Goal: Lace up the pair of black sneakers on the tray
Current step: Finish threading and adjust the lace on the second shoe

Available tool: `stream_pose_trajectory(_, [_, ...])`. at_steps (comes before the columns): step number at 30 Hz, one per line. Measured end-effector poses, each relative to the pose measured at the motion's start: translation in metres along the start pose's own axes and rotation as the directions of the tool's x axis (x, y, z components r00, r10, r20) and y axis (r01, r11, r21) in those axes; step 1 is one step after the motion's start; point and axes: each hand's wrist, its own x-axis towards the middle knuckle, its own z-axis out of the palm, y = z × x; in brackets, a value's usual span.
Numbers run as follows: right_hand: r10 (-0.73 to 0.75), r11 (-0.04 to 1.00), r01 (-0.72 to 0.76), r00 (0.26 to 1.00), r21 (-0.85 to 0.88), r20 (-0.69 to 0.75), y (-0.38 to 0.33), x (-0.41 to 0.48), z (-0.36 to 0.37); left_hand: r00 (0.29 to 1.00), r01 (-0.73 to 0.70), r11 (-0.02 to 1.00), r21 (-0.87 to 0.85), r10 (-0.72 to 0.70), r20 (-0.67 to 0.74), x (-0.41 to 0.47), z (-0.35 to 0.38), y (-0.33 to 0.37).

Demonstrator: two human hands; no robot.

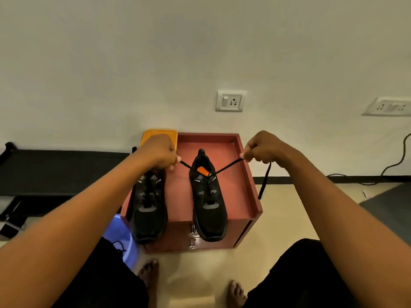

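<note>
One lace (229,166), seemingly taut, left grip (159,152) to right grip (264,150)

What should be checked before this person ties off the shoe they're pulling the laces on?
1. Both ends held: the left hand and right hand each pinch an end of the lace. Ok.
2. Lace tension: both strands run straight from the top eyelets in a V. Ok.
3. Right-hand sneaker fully on the tray: its toe pokes past the front edge. Not ok.
4. Every eyelet threaded: black lace on black shoe. Cannot tell.
5. Ends of equal length: a tail hangs below the right hand, but the left hand's end is hidden. Cannot tell.
6. Other sneaker laced: partly hidden by the left arm. Cannot tell.
</note>
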Motion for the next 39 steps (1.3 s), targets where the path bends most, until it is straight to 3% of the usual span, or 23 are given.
stream_pose_trajectory(5, [-0.129, 0.98, 0.135, 0.99, -0.145, 0.056, -0.062, -0.026, -0.043, 0.984, -0.165, 0.953, 0.255, 0.178, -0.027, -0.024, -0.056, 0.061])
stream_pose_trajectory(10, [-0.26, 0.938, 0.25, 0.966, -0.24, -0.008, -0.11, -0.054, -0.084, 0.944, -0.267, 0.898, 0.349, 0.316, -0.09, -0.051, -0.101, 0.11])
stream_pose_trajectory(14, [-0.378, 0.91, 0.35, 0.921, -0.221, -0.095, -0.13, -0.068, -0.102, 0.886, -0.326, 0.875, 0.357, 0.415, -0.206, -0.065, -0.119, 0.132])
stream_pose_trajectory(16, [-0.424, 0.905, 0.41, 0.891, -0.115, -0.161, -0.136, -0.073, -0.108, 0.837, -0.377, 0.862, 0.339, 0.473, -0.274, -0.067, -0.123, 0.138])
stream_pose_trajectory(19, [-0.503, 0.841, 0.535, 0.828, 0.079, -0.247, -0.137, -0.075, -0.109, 0.784, -0.462, 0.858, 0.226, 0.514, -0.348, -0.068, -0.127, 0.14])
stream_pose_trajectory(24, [-0.52, 0.736, 0.635, 0.752, 0.236, -0.405, -0.119, -0.06, -0.083, 0.716, -0.576, 0.816, -0.053, 0.472, -0.514, -0.056, -0.111, 0.118])
stream_pose_trajectory(28, [-0.409, 0.593, 0.677, 0.719, 0.435, -0.561, -0.11, -0.051, -0.058, 0.722, -0.641, 0.613, -0.462, 0.277, -0.633, -0.043, -0.088, 0.102])
stream_pose_trajectory(31, [-0.292, 0.399, 0.641, 0.767, 0.656, -0.572, -0.117, -0.047, -0.042, 0.756, -0.639, 0.393, -0.662, 0.163, -0.634, -0.037, -0.074, 0.103])
stream_pose_trajectory(34, [-0.19, 0.205, 0.559, 0.828, 0.803, -0.528, -0.125, -0.044, -0.031, 0.766, -0.639, 0.267, -0.722, 0.135, -0.628, -0.035, -0.067, 0.108])
stream_pose_trajectory(37, [-0.113, 0.121, 0.525, 0.85, 0.842, -0.514, -0.132, -0.042, -0.025, 0.777, -0.628, 0.203, -0.751, 0.111, -0.62, -0.031, -0.066, 0.11])
stream_pose_trajectory(39, [-0.092, 0.135, 0.561, 0.828, 0.817, -0.553, -0.135, -0.043, -0.022, 0.771, -0.633, 0.229, -0.74, 0.097, -0.63, -0.027, -0.067, 0.109])
